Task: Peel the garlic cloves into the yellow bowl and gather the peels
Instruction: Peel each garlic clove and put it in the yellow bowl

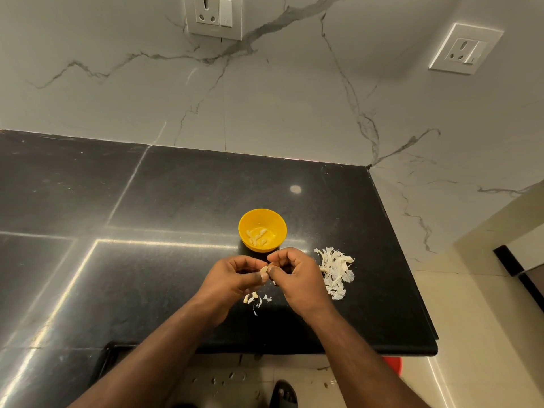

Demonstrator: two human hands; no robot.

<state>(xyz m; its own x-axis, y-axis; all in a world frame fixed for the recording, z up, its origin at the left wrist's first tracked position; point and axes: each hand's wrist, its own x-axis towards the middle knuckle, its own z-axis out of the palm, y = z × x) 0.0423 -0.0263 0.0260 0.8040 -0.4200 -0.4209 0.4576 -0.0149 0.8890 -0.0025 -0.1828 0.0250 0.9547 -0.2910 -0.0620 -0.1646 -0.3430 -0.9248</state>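
Observation:
A yellow bowl [262,229] stands on the black counter [176,201] with several peeled garlic cloves [259,236] in it. Just in front of the bowl, my left hand [232,279] and my right hand [297,278] meet above the counter. Both pinch one small garlic clove [264,270] between their fingertips. A heap of white garlic peels [335,272] lies to the right of my right hand. A few loose peels and bits [253,300] lie on the counter under my hands.
The counter ends at a rounded front edge and a right edge close to the peel heap. A marble wall with two sockets [215,14] [465,48] rises behind. Below are a tiled floor with scattered bits, a red object [393,365] and a sandalled foot [284,394].

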